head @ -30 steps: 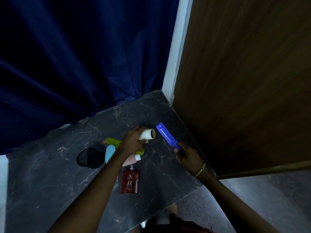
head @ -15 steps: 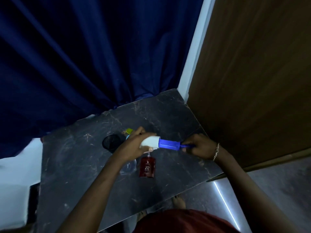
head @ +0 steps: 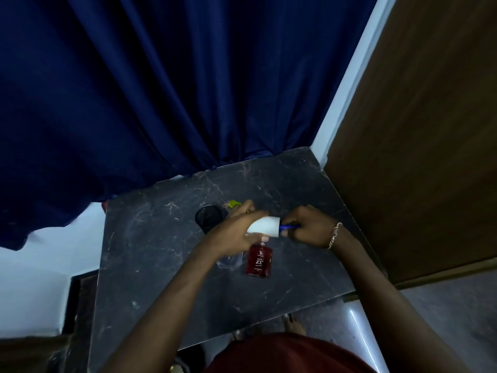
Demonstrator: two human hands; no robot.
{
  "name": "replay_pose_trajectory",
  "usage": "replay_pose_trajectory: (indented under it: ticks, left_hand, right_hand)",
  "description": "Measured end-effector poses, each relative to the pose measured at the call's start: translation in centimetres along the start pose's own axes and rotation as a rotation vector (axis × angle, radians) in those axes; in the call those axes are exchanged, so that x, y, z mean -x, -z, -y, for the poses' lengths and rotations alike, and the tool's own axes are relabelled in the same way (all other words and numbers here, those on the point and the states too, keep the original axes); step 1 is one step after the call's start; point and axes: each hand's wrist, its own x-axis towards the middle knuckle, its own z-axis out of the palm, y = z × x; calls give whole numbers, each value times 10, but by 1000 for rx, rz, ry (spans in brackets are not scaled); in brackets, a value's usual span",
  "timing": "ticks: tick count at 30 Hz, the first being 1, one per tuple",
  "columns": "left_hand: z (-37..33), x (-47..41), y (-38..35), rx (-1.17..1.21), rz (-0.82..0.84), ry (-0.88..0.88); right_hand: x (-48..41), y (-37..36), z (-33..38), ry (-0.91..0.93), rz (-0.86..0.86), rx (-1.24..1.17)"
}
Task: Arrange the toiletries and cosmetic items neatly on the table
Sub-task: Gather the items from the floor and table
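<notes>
**Risk points while the blue item is seated in the white tube**

The left hand (head: 234, 232) is closed around a white tube (head: 265, 228), holding it above the middle of the table (head: 150, 265). The right hand (head: 309, 227) is closed in a pinch on the thin handle of a blue item (head: 290, 226); most of that item is hidden inside the tube's open end, so its type cannot be confirmed. Both hands meet just above a red perfume bottle (head: 259, 261), which lies flat on the table toward the near edge.

Likely faults:

- A skewed push could jam the blue item against the tube rim or crush the tube wall, which looks thin.
- A slip of either hand would drop the load onto the red perfume bottle directly below.
- The left forearm passes over a clear glass object (head: 231, 261); lowering the arm could knock it toward the near edge.
- A black round container (head: 209, 217) and a yellow-green item (head: 234, 203) sit just beyond the left hand, toward the far edge, and could be swept aside.
</notes>
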Motion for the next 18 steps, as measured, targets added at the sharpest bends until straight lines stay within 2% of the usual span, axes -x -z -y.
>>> replay_pose_trajectory:
  ticks: [8,14,18]
  left_hand:
    - [12,29,11,40,-44,-4]
    - [24,47,9,106,-62,59]
    - [27,55,10,210,-133,92]
  right_hand:
    - [-1,-16,23,-2,-9,-43]
    - [7,-9,25,2,-72,-119]
    - [10,-19,33,2,-50,-33]
